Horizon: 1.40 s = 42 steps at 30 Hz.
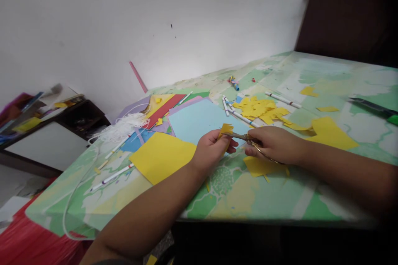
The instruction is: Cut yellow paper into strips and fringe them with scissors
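My left hand (213, 149) pinches a small piece of yellow paper (226, 128) whose upper edge is cut into a fringe. In my right hand (275, 143) is a pair of scissors (248, 137), its fingers in the handles. The blades point left and meet the yellow piece. Below my right hand lies a larger yellow scrap (259, 166) with thin strips by it. A pile of fringed yellow pieces (261, 109) lies just beyond. A light blue sheet (199, 118) and a yellow sheet (164, 155) lie near my left hand.
White string (124, 128) lies tangled at the left, its cord hanging over the table edge. Several markers, including one at the back (282, 99), are scattered about. A dark-bladed cutting tool (374, 106) lies far right, near a yellow sheet (332, 133). A low cabinet (51, 145) stands left.
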{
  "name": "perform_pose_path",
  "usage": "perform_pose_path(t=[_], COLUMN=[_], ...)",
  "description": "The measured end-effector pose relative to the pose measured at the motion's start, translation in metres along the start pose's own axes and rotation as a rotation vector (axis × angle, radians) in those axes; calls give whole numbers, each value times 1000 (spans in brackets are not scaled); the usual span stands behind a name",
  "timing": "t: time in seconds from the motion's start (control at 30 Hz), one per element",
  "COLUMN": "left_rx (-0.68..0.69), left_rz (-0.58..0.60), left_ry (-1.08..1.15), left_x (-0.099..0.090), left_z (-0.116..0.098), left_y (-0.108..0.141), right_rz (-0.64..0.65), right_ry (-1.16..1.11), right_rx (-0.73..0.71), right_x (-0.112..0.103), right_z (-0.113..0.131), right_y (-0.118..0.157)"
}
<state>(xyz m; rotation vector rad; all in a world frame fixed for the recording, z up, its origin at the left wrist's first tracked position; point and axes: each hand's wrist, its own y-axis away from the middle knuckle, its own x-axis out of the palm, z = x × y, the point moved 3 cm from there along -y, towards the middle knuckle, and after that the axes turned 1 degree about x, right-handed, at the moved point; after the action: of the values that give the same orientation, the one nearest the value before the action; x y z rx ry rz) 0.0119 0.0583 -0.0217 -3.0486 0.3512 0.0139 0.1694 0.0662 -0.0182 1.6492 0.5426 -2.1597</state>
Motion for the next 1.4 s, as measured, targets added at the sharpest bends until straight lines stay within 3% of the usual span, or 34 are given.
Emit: perform_pose_path(t=[0.5, 1.4], left_rx=[-4, -94], left_rz=[31, 38], left_ry=[-90, -41], left_x=[2, 2], left_z=[-1, 0], left_y=[0, 0], right_rz=[8, -1], right_ry=[7, 25], right_rx=[10, 31], right_x=[2, 1], right_z=[0, -1], right_y=[-1, -1])
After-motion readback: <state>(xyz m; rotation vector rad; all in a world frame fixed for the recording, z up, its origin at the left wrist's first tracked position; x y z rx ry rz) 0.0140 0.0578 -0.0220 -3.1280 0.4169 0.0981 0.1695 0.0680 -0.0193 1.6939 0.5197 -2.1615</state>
